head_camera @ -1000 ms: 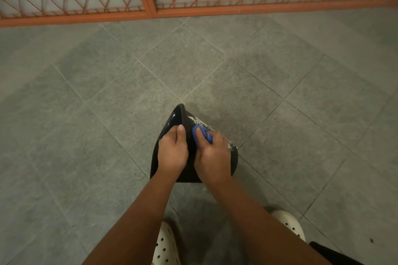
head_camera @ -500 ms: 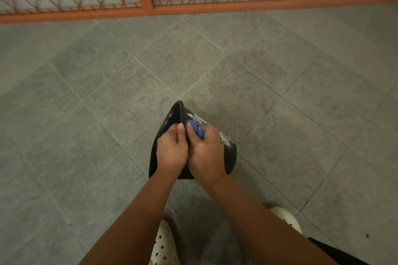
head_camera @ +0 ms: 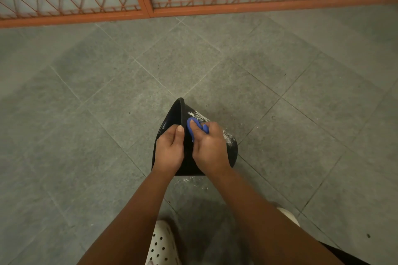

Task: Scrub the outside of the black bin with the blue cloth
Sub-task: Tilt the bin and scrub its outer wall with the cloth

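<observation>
Blue cloth (head_camera: 205, 129) in curled R fingers (head_camera: 215, 131)

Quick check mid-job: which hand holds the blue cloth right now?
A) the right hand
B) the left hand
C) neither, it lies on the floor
A: the right hand grips the blue cloth against the outside of the black bin, while the left hand holds its rim.

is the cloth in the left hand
No, the right hand presses the cloth on the bin while the left hand grips the rim.
</observation>
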A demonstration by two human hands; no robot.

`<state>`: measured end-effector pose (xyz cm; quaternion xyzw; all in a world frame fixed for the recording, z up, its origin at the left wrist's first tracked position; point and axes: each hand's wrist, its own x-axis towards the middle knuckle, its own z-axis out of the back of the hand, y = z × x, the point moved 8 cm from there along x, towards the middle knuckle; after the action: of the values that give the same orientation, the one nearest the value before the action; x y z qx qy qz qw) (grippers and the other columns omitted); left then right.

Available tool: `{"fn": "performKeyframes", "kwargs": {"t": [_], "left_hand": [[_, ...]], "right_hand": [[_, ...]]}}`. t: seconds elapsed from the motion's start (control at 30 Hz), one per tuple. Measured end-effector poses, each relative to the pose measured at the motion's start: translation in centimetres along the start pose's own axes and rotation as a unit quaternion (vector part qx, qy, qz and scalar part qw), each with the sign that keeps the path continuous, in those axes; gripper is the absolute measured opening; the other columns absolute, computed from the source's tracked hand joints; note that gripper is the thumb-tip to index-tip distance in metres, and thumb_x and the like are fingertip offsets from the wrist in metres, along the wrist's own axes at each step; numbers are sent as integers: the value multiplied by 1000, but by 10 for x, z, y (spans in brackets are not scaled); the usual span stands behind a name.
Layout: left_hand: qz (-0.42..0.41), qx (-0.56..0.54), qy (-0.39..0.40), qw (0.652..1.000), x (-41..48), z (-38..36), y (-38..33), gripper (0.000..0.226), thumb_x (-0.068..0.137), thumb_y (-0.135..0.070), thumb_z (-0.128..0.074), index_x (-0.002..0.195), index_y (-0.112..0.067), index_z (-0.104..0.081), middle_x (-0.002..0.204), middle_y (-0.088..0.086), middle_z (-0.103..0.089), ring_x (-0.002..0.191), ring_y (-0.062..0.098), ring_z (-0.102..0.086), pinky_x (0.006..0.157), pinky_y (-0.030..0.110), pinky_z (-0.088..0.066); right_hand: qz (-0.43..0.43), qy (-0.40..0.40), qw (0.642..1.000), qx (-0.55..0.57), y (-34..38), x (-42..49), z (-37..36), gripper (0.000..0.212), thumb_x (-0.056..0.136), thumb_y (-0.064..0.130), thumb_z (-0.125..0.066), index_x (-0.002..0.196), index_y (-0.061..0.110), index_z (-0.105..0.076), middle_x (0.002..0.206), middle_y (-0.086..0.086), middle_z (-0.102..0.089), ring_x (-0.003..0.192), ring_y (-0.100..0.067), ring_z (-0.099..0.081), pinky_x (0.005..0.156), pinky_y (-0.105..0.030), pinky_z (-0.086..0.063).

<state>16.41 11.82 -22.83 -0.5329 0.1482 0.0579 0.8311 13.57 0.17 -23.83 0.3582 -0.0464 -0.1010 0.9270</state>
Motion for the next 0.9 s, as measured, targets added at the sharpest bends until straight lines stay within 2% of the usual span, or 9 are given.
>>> {"fn": "performKeyframes", "kwargs": {"t": [0.1,0.23,0.33,0.43,0.53,0.7,0.77,0.83,0.9], "left_hand": [[19,-14,6,1000,1,1,5,31,101,-25,-41,83,-13,-64,77,6,-65,74,18,-62,74,37,-52],[3,19,7,1000,0,2,0,32,100,-23,-41,77,-16,-60,70,3,-61,67,12,-58,68,32,-49],[-21,35,13,999,-2,-1,-5,30,101,-22,-40,79,-18,-61,69,2,-61,65,10,-56,64,29,-47],[-22,35,8,999,-4,-2,-7,28,100,-25,-41,82,-22,-61,70,-3,-61,66,2,-58,65,25,-47],[-24,48,9,999,-5,-5,-7,27,100,-27,-41,84,-19,-62,73,-2,-64,70,6,-62,67,28,-51],[-40,60,8,997,-7,-2,-12,26,100,-24,-41,85,-17,-61,72,-1,-63,66,3,-59,65,24,-49],[-5,18,23,1000,-7,-3,-9,25,99,-24,-43,88,-15,-63,79,6,-66,76,13,-64,74,35,-54],[78,-57,30,995,-6,-5,-2,19,97,-23,-47,92,-18,-65,89,8,-68,88,23,-66,88,46,-53],[135,-84,36,987,-5,-10,0,23,95,-30,-47,113,-26,-62,104,5,-67,99,23,-64,96,50,-48]], "right_hand": [[-36,-7,999,-26,-9,-9,0,44,88,26,-45,130,15,-48,101,-16,-53,89,-31,-53,68,-47,-52],[-4,-17,1000,17,3,-27,-2,41,86,14,-51,126,20,-49,108,-15,-52,95,-32,-53,73,-49,-51],[23,-17,1000,10,4,-8,1,34,92,26,-43,126,23,-43,100,-13,-53,88,-30,-55,69,-46,-51],[1,-26,999,-40,-12,1,5,42,91,32,-35,126,14,-51,90,-13,-54,79,-30,-55,61,-43,-52],[-28,-51,996,-62,-14,-13,11,46,89,30,-32,123,10,-57,90,-16,-57,79,-29,-56,62,-41,-54],[19,-28,999,27,-5,-11,0,34,96,27,-40,130,20,-42,97,-13,-56,85,-28,-54,65,-44,-50],[27,-38,999,-8,-12,-10,2,38,94,22,-45,131,14,-47,96,-14,-57,84,-27,-54,66,-42,-51],[19,-62,997,-49,-18,-18,10,39,91,20,-49,128,9,-53,98,-16,-59,85,-26,-55,70,-37,-52],[20,-78,995,-61,-22,-31,14,41,89,20,-48,127,9,-55,102,-15,-59,90,-24,-54,75,-32,-50]]}}
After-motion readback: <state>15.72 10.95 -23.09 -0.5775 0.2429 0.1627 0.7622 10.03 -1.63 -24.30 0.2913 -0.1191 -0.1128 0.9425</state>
